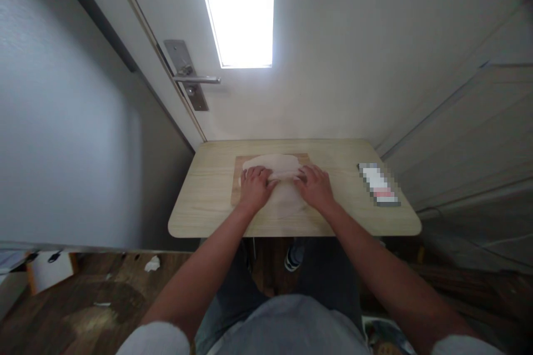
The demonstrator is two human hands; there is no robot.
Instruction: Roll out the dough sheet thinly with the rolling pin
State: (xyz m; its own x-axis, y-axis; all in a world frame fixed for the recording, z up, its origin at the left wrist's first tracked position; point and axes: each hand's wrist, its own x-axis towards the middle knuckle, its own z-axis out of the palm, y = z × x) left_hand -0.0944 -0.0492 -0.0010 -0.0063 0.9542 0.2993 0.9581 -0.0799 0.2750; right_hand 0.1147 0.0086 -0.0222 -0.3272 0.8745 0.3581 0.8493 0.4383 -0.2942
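Note:
On a wooden board (pixel 235 194) lies a soft, pale sheet (pixel 278 163); whether it is dough or cloth I cannot tell. A fold or rolled ridge runs across its middle, and a thinner whitish part (pixel 287 205) spreads toward the table's front edge. My left hand (pixel 257 186) grips the sheet's left side, fingers curled over it and thumb pointing inward. Across from it, my right hand (pixel 315 184) holds the right side of the same ridge, with thumb and fingers closed on it. The fingers partly hide the sheet's edges.
The small wooden table (pixel 350 222) stands against a white door with a metal handle (pixel 197 80). A blurred-out phone-like object (pixel 378 184) lies at its right side. Below left, a crumpled white scrap (pixel 152 263) and a clipboard (pixel 52 270) are near the floor.

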